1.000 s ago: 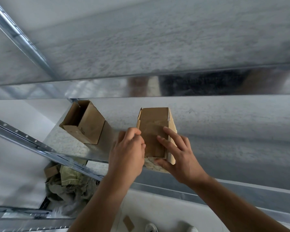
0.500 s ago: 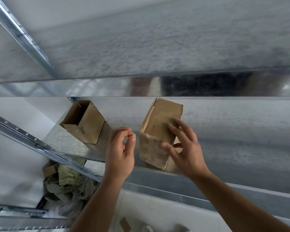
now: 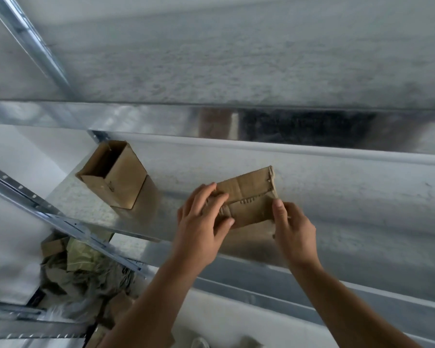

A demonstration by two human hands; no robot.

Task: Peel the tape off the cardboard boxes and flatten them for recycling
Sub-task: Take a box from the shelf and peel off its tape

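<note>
- Fingers (image 3: pixel 220 197) of the left hand (image 3: pixel 199 222) were curled round the left end of the squashed brown cardboard box (image 3: pixel 251 194), and the thumb lay at its lower edge.
- The right hand (image 3: pixel 295 229) pinched the lower right corner of the same box. Its thumb pressed on the front face, while its other fingers were hidden behind the card.
- The squashed box was held between both hands, almost flat, with the right end tilted higher. It was over the front edge of the grey galvanised metal shelf (image 3: pixel 337 197), about the middle of its length. I could not tell if it touched the shelf.
- A second small brown cardboard box (image 3: pixel 121 179), open at the top, stood on the shelf near the left edge, well apart from the hands.
- A heap of crumpled greenish-brown paper and card scraps (image 3: pixel 83 270) lay below the front left corner of the shelf.
- A slotted metal rail (image 3: pixel 30 197) ran along the left edge of the shelf.
</note>
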